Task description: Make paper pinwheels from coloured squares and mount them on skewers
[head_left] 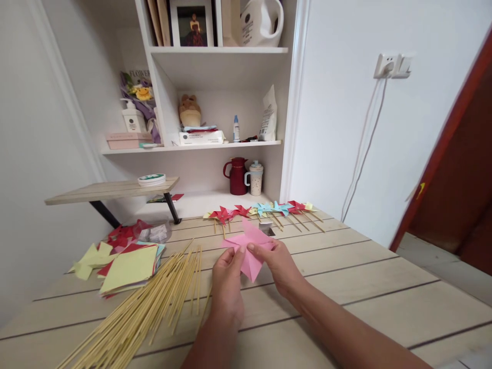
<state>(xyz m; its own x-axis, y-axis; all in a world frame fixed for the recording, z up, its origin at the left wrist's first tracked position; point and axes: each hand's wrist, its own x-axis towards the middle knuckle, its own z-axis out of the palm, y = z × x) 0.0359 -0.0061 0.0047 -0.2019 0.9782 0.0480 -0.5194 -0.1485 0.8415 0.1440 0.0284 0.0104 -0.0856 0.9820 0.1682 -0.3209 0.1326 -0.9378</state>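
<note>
Between my two hands is a pink paper pinwheel (250, 262), raised over the wooden table, its points spreading out around a creased middle. My left hand (227, 279) pinches its left side, with the thumb pressed on the front near the centre. From the right, my right hand (280, 260) grips it too, thumb also on the front by the centre. The fingers behind the paper are partly hidden. Left of my left hand lies a big loose bundle of thin wooden sticks (149, 302). No stick shows on the pink pinwheel.
Pinwheels on sticks (265, 209) in red, blue and yellow line the table's back edge. At left lie stacked paper squares (130, 269), folded red paper (125, 234) and a clear plastic box (156, 232). A small raised shelf (111, 189) stands behind them.
</note>
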